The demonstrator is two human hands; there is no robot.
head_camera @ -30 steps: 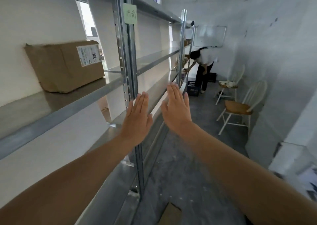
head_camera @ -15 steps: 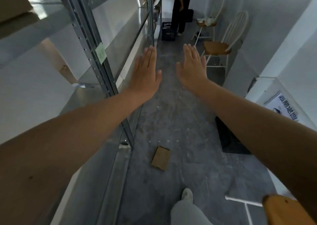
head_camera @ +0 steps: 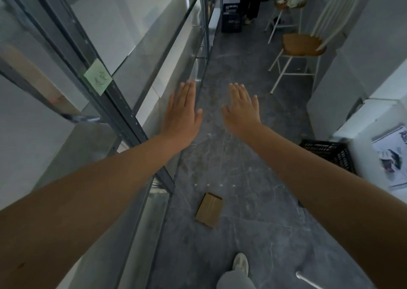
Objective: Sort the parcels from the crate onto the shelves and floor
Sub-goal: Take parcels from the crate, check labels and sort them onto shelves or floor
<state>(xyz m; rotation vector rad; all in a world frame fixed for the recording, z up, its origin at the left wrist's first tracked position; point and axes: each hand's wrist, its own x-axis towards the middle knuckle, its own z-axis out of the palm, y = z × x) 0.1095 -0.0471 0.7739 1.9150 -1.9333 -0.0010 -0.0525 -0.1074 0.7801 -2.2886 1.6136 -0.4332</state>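
Nearest me, well behind my fingertips and down by my own shoe (head_camera: 241,264), a flat cardboard parcel (head_camera: 209,209) lies on the grey floor (head_camera: 253,200). I count that one as sorted. Off to the right of my right forearm stands the black crate (head_camera: 328,156); only a corner of it shows, so I cannot tell what remains inside.

My left hand (head_camera: 180,114) and right hand (head_camera: 241,110) are both stretched out flat, palms down, fingers straight and together, holding nothing. I am between parcels.

Left of my left fingers the metal shelves (head_camera: 154,31) run away from me, with a green sticky note (head_camera: 98,77) on the nearest upright. Further left a brown box (head_camera: 28,72), blurred, seems to sit on a shelf; it may be another parcel already placed, though I can't be sure.

Beyond my right fingers is a wooden-seated chair (head_camera: 304,46), and well past my fingertips a second dark crate (head_camera: 231,17) rests beside another person's legs (head_camera: 251,0).

So I judge the job partly done: at least one parcel is down, most shelf space in view is bare, and the next step would be going to the crate.
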